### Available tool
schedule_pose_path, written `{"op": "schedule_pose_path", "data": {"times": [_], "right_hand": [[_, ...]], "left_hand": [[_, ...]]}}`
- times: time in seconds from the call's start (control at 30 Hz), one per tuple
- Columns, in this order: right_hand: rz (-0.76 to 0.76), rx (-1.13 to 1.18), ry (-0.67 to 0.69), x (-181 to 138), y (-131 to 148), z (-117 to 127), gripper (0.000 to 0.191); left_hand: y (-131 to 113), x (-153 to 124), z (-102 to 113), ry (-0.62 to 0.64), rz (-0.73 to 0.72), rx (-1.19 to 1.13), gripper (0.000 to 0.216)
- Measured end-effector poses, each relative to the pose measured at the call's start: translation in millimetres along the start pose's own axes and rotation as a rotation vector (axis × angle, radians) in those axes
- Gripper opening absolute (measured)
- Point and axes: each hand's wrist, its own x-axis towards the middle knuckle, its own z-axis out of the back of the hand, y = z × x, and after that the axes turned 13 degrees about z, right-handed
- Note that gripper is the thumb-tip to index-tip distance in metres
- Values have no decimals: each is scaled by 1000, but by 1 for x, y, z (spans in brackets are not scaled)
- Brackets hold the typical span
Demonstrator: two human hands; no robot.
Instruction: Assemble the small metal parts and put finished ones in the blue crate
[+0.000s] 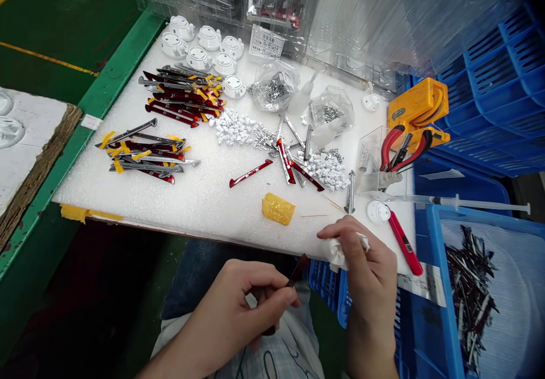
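My left hand [242,305], below the table's front edge, pinches a narrow dark red strip [300,269] between thumb and fingers; part of the strip is hidden. My right hand [369,268] is closed around a crumpled white tissue [336,254] at the table edge, the index finger pointing left. Just beyond the hands lie a yellow tape-like square [278,208] and thin sticks [315,215]. Farther back are a single red strip [250,173] and a loose group of red and silver strips [286,160], beside small white parts [330,169].
Taped strips lie in two piles, one nearer [147,154], one farther [183,95]. White round pieces [198,58] stand at the back left. To the right are pliers [392,146], a yellow tape dispenser [417,112], a syringe [464,202], a red-handled cutter [404,242] and a blue crate [434,333].
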Motion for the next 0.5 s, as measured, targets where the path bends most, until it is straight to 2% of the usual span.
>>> {"op": "schedule_pose_path", "data": {"times": [0.1, 0.2, 0.3, 0.37, 0.5], "right_hand": [[19, 41, 50, 0, 6, -3, 54], [75, 64, 164, 2, 14, -8, 44], [87, 44, 248, 6, 16, -10, 38], [67, -13, 218, 8, 12, -8, 43], [27, -152, 2, 7, 1, 3, 55]], "left_hand": [[-3, 0, 0, 2, 10, 0, 39], [-11, -1, -1, -20, -17, 58, 37], [-15, -2, -3, -105, -105, 155, 39], [-13, -1, -3, -112, -114, 153, 40], [-2, 3, -2, -23, -24, 2, 36]]}}
